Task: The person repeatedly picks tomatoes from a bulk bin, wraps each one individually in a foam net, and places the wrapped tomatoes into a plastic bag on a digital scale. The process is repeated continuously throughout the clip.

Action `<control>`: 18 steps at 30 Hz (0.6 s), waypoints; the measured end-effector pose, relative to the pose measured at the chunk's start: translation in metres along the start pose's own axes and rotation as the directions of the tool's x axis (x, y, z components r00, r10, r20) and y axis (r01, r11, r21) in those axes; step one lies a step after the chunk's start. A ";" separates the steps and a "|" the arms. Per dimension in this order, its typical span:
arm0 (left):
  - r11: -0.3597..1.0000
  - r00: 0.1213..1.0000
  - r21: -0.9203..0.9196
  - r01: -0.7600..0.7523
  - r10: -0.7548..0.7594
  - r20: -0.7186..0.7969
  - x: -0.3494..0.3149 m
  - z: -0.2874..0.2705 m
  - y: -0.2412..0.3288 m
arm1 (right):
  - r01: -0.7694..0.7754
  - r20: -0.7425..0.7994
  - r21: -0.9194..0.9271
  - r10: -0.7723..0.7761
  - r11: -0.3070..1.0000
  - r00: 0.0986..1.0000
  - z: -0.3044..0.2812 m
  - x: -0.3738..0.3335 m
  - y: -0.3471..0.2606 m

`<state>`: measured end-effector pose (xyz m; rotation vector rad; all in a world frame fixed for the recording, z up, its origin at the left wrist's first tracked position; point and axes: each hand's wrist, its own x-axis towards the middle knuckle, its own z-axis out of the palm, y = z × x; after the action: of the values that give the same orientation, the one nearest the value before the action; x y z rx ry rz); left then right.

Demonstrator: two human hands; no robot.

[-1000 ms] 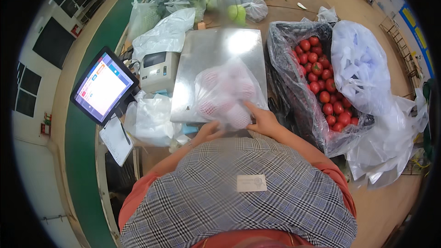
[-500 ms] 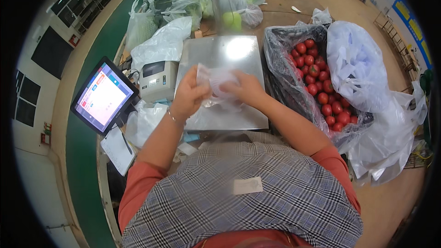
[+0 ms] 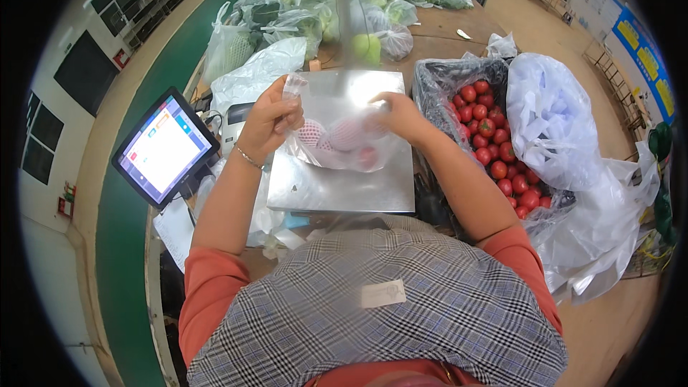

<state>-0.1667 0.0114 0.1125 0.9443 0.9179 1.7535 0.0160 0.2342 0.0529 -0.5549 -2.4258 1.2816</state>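
My left hand (image 3: 271,118) is clenched on one upper corner of the clear plastic bag (image 3: 321,102), thumb against the curled fingers, and my right hand (image 3: 403,118) comes at the other side — those fingertips blur, so I cannot tell whether they have plastic pinched or only touch it. The bag spans the gap between my two hands, over the far part of the steel plate (image 3: 340,190); whether it rests there or hangs just above, I cannot tell. Pink foam-netted produce (image 3: 347,136) sags along its lower edge. I judge this as the step of getting the bag's top in hand, spread and not knotted — so the next move calls for a sure right-hand grip and both corners kept up, or a piece could roll out
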 end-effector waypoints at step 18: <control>0.918 0.967 -0.308 0.251 -0.228 0.110 -0.049 0.026 -0.053 | 0.527 -0.064 -0.071 -0.531 0.847 0.845 -0.053 -0.049 -0.023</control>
<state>-0.1097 -0.0137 0.0667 0.6491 0.6459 1.5854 0.0792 0.2356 0.0947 0.0658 -2.3109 0.9386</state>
